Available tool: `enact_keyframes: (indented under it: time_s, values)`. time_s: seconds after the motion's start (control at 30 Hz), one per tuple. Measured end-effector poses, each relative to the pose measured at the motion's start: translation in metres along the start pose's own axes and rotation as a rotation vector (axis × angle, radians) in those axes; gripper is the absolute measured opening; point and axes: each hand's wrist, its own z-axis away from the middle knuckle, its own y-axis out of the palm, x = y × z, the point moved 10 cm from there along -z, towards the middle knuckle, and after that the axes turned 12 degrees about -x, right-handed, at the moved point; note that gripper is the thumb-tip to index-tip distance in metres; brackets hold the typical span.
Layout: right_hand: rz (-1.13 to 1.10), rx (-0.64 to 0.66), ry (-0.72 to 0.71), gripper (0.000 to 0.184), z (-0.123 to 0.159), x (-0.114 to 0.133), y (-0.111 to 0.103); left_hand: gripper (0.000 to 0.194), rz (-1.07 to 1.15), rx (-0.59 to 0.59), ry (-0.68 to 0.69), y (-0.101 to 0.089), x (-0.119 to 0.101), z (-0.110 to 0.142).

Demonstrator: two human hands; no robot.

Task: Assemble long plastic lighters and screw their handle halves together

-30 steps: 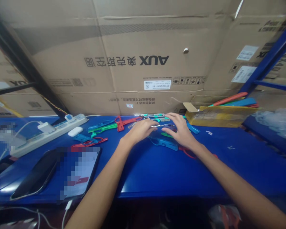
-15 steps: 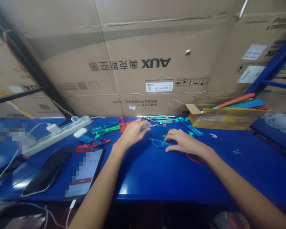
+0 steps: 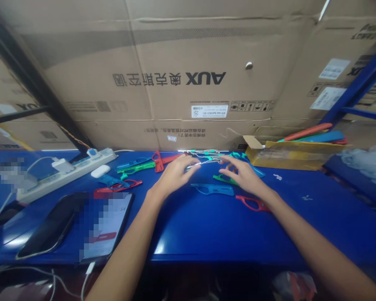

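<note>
My left hand (image 3: 177,172) is closed in a pinch over a thin silvery metal piece (image 3: 193,166), partly hidden by its fingers. My right hand (image 3: 242,173) has its thumb and fingers apart, with no object visible in it. Its fingertips are near thin metal parts with teal-green pieces (image 3: 210,158) at the back of the table. Under and beside the right hand lie a green plastic toy-gun-shaped piece (image 3: 223,179), a blue one (image 3: 212,190) and a red one (image 3: 252,203).
Several more coloured pieces, including a red one (image 3: 158,161), lie at left. A yellow-taped cardboard box (image 3: 288,155) stands back right. Phones (image 3: 47,228), a power strip (image 3: 81,171) and a white case (image 3: 100,171) occupy the left side. Cardboard (image 3: 169,50) walls the back.
My right hand has lifted away from the blue piece and moved up toward the metal parts, uncovering the blue, green and red pieces. My left hand stays nearly in place.
</note>
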Motion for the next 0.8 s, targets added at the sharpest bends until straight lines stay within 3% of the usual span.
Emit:
enact_keyframes:
  time_s: [0.1, 0.2, 0.4, 0.53, 0.67, 0.8]
  values:
    - [-0.091, 0.003, 0.068, 0.033, 0.003, 0.002, 0.010, 0.029, 0.018, -0.001, -0.025, -0.002, 0.003, 0.000]
    - [-0.149, 0.002, 0.129, 0.033, 0.005, 0.001, 0.012, 0.030, 0.019, 0.045, -0.062, 0.000, 0.012, 0.002]
    - [-0.057, 0.272, 0.097, 0.032, 0.013, 0.014, 0.024, 0.029, 0.025, 0.241, -0.182, 0.008, 0.030, 0.012]
    - [-0.053, 0.436, 0.196, 0.037, 0.026, 0.011, 0.039, 0.026, 0.053, 0.379, -0.231, 0.018, 0.035, 0.021]
    - [-0.079, 0.481, 0.249, 0.032, 0.032, 0.010, 0.047, 0.024, 0.070, 0.430, -0.237, 0.025, 0.039, 0.025]
    - [-0.028, 0.485, 0.182, 0.030, 0.032, 0.016, 0.046, 0.023, 0.076, 0.474, -0.299, 0.031, 0.048, 0.030]
